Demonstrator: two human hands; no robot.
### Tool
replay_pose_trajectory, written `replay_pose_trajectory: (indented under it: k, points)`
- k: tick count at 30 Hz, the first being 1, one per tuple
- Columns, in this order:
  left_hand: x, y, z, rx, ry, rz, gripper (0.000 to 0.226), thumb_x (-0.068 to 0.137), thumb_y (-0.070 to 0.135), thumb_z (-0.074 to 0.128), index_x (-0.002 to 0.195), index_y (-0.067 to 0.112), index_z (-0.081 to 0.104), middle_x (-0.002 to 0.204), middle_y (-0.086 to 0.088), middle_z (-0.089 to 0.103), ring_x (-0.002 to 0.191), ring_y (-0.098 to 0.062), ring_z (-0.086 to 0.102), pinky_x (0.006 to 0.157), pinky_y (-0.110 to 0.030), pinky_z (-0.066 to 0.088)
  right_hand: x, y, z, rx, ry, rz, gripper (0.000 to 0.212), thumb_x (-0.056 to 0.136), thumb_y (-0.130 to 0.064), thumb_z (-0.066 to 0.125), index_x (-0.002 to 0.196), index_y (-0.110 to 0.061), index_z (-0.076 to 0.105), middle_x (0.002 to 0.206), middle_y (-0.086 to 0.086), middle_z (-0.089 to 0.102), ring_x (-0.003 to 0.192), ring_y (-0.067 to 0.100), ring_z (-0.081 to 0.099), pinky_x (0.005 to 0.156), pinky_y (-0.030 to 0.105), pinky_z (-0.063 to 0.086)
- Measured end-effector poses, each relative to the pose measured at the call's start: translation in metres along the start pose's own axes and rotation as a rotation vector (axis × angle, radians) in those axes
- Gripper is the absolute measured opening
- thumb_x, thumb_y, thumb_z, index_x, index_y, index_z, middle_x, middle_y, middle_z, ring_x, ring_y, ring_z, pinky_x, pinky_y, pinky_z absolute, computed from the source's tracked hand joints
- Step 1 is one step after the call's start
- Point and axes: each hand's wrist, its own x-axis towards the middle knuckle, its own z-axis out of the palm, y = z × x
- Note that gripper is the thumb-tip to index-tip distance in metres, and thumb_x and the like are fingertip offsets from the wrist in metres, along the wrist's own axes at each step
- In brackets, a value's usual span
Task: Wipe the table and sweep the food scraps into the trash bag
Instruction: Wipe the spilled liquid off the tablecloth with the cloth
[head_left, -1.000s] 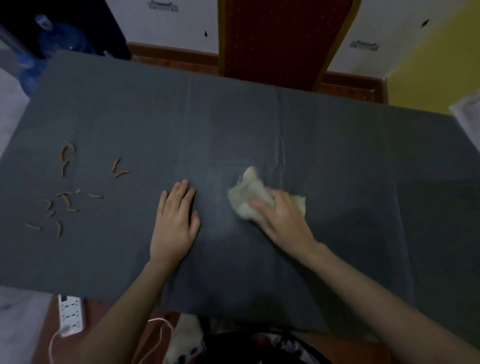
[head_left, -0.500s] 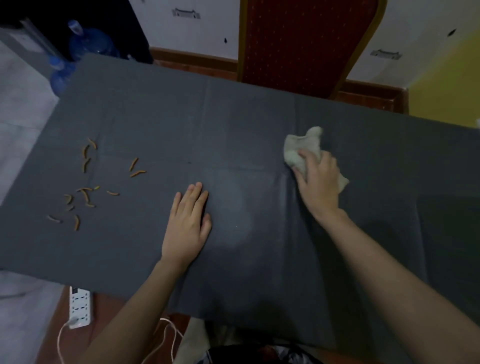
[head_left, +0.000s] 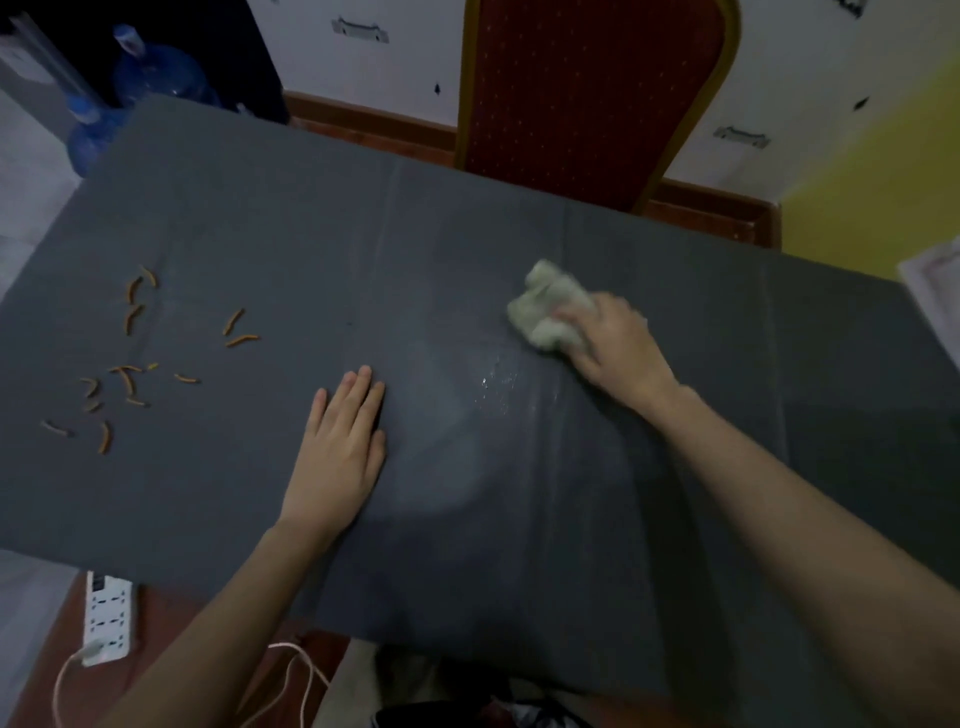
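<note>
**Q:** Dark grey cloth covers the whole table (head_left: 519, 223); what is going on at it?

**A:** The right hand (head_left: 621, 353) presses a crumpled pale rag (head_left: 548, 312) onto the surface right of centre, fingers curled over it and gripping it. The left hand (head_left: 345, 447) lies flat and open at centre, fingers together, holding nothing. A few wet beads glint just below and left of the rag.

**Q:** So which step is this?

**A:** Wiping, I judge. The food scraps (head_left: 127, 364), thin orange-brown bits, lie scattered at the left of the frame, well apart from the rag and untouched.

**Q:** What does the next move call for?

**A:** Probably carrying the rag leftward across the cloth and gathering the bits toward an edge. No trash bag shows anywhere in view, so I cannot tell where they would go.

**Q:** Anything in the way?

**A:** The flat left hand sits between rag and scraps and would need to lift. Off the table, a red chair (head_left: 587, 88) stands at top centre, blue water bottles (head_left: 150, 73) at upper left, and a white power strip (head_left: 106, 618) on the floor at lower left.
</note>
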Motion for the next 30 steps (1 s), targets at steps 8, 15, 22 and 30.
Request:
replay_pose_trajectory:
  k: [8, 15, 22, 30]
  points:
    - [-0.001, 0.012, -0.004, 0.034, -0.025, -0.042, 0.053, 0.095, 0.021, 0.03, 0.142, -0.001, 0.037, 0.154, -0.017, 0.03, 0.145, -0.031, 0.024, 0.12, -0.05, 0.014, -0.047, -0.081, 0.022, 0.126, 0.125, 0.129, 0.035, 0.09, -0.031, 0.057, 0.123, -0.019, 0.06, 0.105, 0.018, 0.056, 0.091, 0.035, 0.052, 0.077, 0.042, 0.044]
    - [-0.005, 0.042, 0.0, 0.003, -0.146, 0.254, 0.057, 0.094, 0.03, 0.028, 0.14, -0.002, 0.04, 0.151, -0.015, 0.036, 0.142, -0.028, 0.032, 0.12, -0.045, 0.017, -0.202, -0.064, 0.016, 0.149, 0.023, 0.017, 0.035, 0.09, -0.03, 0.061, 0.124, -0.027, 0.058, 0.119, 0.015, 0.06, 0.101, 0.029, 0.058, 0.085, 0.039, 0.046]
    - [-0.008, 0.08, 0.025, 0.031, -0.121, 0.259, 0.064, 0.095, 0.034, 0.031, 0.145, -0.006, 0.028, 0.155, -0.019, 0.025, 0.145, -0.03, 0.021, 0.121, -0.048, 0.011, -0.282, 0.002, -0.001, 0.087, 0.256, 0.785, 0.04, 0.09, -0.036, 0.055, 0.126, -0.019, 0.059, 0.109, 0.015, 0.057, 0.095, 0.034, 0.054, 0.081, 0.044, 0.041]
    - [-0.014, 0.1, 0.043, 0.208, -0.148, 0.305, 0.068, 0.097, 0.04, 0.027, 0.149, -0.002, 0.016, 0.159, -0.018, 0.014, 0.149, -0.028, 0.01, 0.12, -0.05, 0.01, -0.232, -0.062, 0.024, 0.199, 0.297, 0.479, 0.031, 0.089, -0.024, 0.064, 0.12, -0.018, 0.062, 0.108, 0.017, 0.057, 0.094, 0.033, 0.055, 0.084, 0.043, 0.046]
